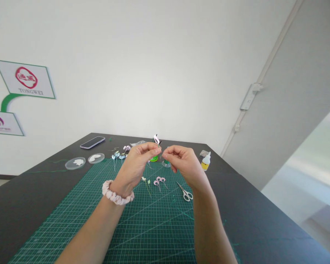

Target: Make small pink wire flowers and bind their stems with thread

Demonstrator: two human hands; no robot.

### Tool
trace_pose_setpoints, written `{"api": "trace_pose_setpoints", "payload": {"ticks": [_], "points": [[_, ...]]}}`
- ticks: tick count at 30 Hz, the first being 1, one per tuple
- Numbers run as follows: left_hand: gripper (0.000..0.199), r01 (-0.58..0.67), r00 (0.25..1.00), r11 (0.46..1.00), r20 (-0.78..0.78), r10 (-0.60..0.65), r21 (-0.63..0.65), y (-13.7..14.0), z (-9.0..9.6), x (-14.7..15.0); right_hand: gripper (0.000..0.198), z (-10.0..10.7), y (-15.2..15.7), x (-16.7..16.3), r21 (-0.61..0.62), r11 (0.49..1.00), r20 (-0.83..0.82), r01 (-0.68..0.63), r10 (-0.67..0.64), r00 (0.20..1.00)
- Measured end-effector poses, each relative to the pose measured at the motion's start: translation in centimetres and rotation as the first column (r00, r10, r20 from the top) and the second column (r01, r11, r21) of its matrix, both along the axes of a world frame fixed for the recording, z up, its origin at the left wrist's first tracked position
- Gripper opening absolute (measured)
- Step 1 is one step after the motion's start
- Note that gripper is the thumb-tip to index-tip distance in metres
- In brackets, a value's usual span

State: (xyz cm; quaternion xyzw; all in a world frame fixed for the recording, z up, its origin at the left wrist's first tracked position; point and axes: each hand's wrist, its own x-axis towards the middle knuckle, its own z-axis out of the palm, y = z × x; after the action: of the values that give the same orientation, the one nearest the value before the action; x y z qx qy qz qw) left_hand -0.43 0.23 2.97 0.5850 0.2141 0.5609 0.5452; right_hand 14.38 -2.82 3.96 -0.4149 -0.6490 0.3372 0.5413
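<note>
My left hand (140, 158), with a pale scrunchie (117, 193) at its wrist, is raised over the far part of the cutting mat. Its thumb and forefinger pinch a small pale pink flower (156, 139) whose petal shows just above the fingertips. Close beside it, my right hand (180, 158) has thumb and forefinger pressed together; whatever lies between them is too fine to make out. Behind the right fingers stands a spool of green thread (166, 164), partly hidden. Below the hands lie pink flowers (159, 180) on thin stems and a white flower (144, 179) with a green leaf.
White-handled scissors (186, 195) rest on the green cutting mat (151, 231). A glue bottle (206, 161) stands at the right. To the left are blue flowers (118, 157), two shallow dishes (75, 163) with white pieces, and a phone (92, 142). A wall rises behind the dark table (236, 205).
</note>
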Motion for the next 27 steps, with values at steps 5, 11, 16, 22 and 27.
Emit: {"api": "trace_pose_setpoints", "payload": {"ticks": [5,11,16,22,27], "points": [[0.011,0.010,1.000,1.000,-0.010,-0.010,0.012,0.06,-0.13,-0.02,0.015,-0.07,0.08,0.10,0.000,1.000,0.007,0.004,-0.004,1.000],[0.012,0.007,1.000,1.000,-0.005,-0.007,-0.005,0.00,0.02,-0.05,0.015,0.06,-0.07,0.04,0.002,1.000,0.010,0.001,-0.001,1.000],[0.013,0.013,1.000,1.000,-0.008,-0.014,-0.004,-0.13,0.14,-0.07,0.016,0.12,-0.16,-0.01,-0.002,1.000,0.011,0.005,-0.005,1.000],[0.015,0.020,1.000,1.000,-0.012,-0.020,0.011,-0.18,0.19,-0.08,0.015,0.10,-0.10,0.05,-0.004,1.000,0.004,-0.006,0.006,1.000],[0.015,0.032,0.999,0.999,-0.012,-0.032,0.000,-0.02,0.05,-0.10,0.015,0.08,-0.07,0.05,-0.001,1.000,-0.014,-0.013,0.013,1.000]]}}
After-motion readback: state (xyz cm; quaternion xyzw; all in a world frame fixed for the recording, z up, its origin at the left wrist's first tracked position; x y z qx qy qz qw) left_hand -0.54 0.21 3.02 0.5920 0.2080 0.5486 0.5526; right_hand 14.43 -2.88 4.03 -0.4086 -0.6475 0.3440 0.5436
